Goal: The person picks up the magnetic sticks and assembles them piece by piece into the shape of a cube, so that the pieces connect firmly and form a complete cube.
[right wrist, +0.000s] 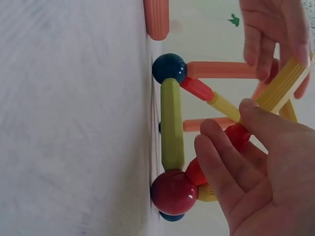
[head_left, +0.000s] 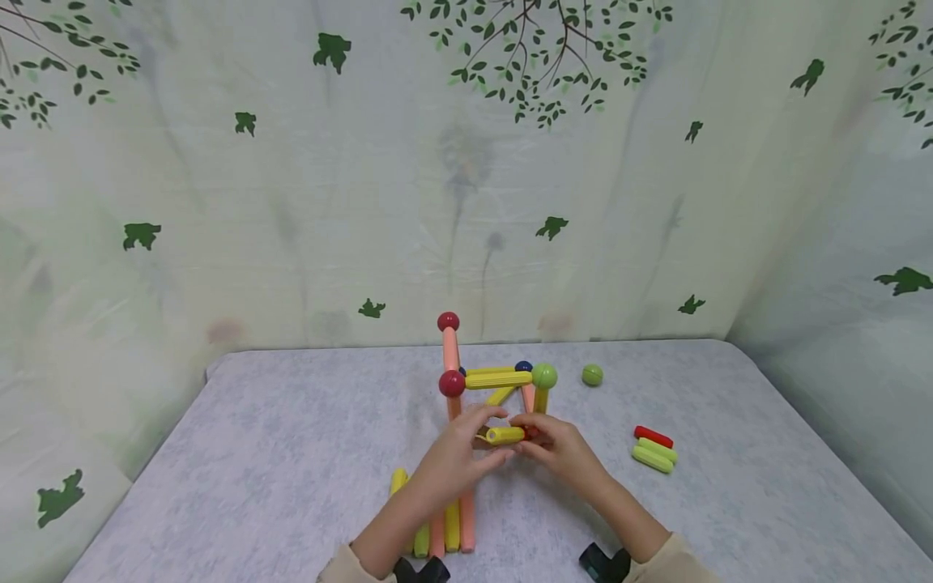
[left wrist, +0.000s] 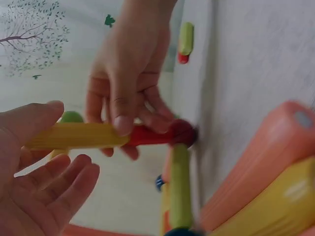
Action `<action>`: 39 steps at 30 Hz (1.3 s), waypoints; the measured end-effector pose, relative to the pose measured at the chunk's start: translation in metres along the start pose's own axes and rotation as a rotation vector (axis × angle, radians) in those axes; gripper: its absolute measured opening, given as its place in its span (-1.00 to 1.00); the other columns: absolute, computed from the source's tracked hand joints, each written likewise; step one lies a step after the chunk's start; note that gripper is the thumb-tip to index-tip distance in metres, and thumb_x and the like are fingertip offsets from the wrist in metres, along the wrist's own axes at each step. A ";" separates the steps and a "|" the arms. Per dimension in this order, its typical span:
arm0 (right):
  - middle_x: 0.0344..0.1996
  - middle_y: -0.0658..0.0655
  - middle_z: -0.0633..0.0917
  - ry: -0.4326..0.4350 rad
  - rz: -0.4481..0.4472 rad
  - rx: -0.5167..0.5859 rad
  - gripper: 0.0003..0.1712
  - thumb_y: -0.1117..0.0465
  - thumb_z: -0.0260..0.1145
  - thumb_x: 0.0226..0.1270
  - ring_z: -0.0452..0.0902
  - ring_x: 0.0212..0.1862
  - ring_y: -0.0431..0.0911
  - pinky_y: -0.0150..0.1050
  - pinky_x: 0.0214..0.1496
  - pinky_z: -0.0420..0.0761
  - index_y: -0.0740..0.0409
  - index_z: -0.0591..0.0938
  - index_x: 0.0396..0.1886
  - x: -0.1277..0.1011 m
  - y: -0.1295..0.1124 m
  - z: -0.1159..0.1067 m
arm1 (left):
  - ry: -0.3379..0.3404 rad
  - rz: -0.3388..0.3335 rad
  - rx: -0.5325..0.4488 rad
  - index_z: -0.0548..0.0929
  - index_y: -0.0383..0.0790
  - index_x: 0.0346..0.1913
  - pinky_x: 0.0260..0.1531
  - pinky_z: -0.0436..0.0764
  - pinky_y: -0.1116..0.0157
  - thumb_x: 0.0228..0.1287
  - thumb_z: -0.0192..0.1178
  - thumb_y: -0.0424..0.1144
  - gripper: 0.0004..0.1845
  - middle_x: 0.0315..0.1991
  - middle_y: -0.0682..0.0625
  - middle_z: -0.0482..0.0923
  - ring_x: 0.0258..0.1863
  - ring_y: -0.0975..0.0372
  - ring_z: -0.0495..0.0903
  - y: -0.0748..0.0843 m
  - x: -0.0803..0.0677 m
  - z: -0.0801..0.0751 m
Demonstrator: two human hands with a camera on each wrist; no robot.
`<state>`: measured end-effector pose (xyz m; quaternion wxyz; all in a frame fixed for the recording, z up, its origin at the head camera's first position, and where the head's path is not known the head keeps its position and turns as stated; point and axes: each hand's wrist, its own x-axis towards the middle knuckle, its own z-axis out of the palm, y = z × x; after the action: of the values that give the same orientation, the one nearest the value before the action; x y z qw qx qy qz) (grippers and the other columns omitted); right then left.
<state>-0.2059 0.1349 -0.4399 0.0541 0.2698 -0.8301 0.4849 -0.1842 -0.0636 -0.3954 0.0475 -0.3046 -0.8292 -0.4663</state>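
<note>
Both hands work at a frame built from magnetic rods and balls. My left hand (head_left: 461, 449) holds the outer end of a yellow rod (left wrist: 81, 136) between thumb and index finger, its other fingers loosely spread. With its thumb at the joint, my right hand (head_left: 564, 449) pinches that rod where it meets a red rod (left wrist: 150, 134). This red rod slants up from a dark red ball (right wrist: 174, 192) low on the frame. A light green rod (right wrist: 171, 123) links that ball to a dark blue ball (right wrist: 169, 68). In the head view, my fingers partly hide this lower corner.
Higher on the frame are a red ball (head_left: 452, 384), a horizontal yellow rod (head_left: 499, 379) and a green ball (head_left: 544, 376). A loose green ball (head_left: 592, 375) sits behind. Red and green rods (head_left: 653, 449) lie right. Several pink, yellow and green rods (head_left: 467, 522) lie near my left forearm.
</note>
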 end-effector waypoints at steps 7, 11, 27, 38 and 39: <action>-0.15 0.05 0.60 0.000 -0.003 -0.008 -0.61 0.27 0.31 0.09 0.57 -0.27 -0.18 -0.39 -0.25 0.55 0.20 0.56 -0.03 0.003 -0.002 0.001 | 0.245 0.241 0.399 0.47 -0.18 0.01 -0.29 0.54 0.34 -0.12 0.42 -0.12 -0.42 -0.06 -0.01 0.38 -0.19 0.20 0.40 0.008 0.000 -0.031; -0.20 0.00 0.61 0.017 -0.005 -0.035 -0.63 0.27 0.32 0.10 0.54 -0.36 -0.22 -0.40 -0.31 0.55 0.13 0.58 -0.04 0.005 -0.003 0.003 | 0.248 0.151 0.567 0.43 -0.15 0.10 -0.22 0.53 0.24 -0.17 0.39 0.10 -0.27 0.05 -0.03 0.33 -0.07 0.13 0.37 0.003 0.006 -0.040; -0.30 0.06 0.59 0.126 0.139 -0.125 -0.66 0.29 0.30 0.13 0.47 -0.52 -0.23 -0.44 -0.42 0.54 0.17 0.56 -0.05 0.024 -0.020 0.022 | 0.219 0.070 0.526 0.45 -0.14 0.10 -0.18 0.53 0.32 -0.05 0.38 -0.22 -0.42 0.09 -0.02 0.32 -0.05 0.19 0.42 -0.014 0.013 -0.036; -0.36 0.04 0.60 0.164 0.174 -0.178 -0.71 0.28 0.32 0.12 0.45 -0.52 -0.22 -0.47 -0.46 0.52 0.18 0.57 -0.12 0.028 -0.025 0.027 | 0.310 0.173 0.512 0.49 -0.18 0.01 -0.19 0.54 0.27 -0.06 0.36 -0.39 -0.51 0.02 0.01 0.39 -0.11 0.16 0.44 -0.023 0.015 -0.032; -0.35 0.05 0.60 0.164 0.177 -0.173 -0.70 0.29 0.32 0.11 0.46 -0.52 -0.22 -0.47 -0.46 0.52 0.18 0.56 -0.12 0.028 -0.025 0.027 | 0.312 0.173 0.508 0.49 -0.18 0.01 -0.20 0.54 0.27 -0.05 0.36 -0.39 -0.52 0.02 0.01 0.39 -0.11 0.16 0.44 -0.023 0.016 -0.032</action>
<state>-0.2124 0.0920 -0.4245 0.1020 0.1494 -0.8822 0.4348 -0.2160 -0.0906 -0.3891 0.2884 -0.2771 -0.8729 -0.2795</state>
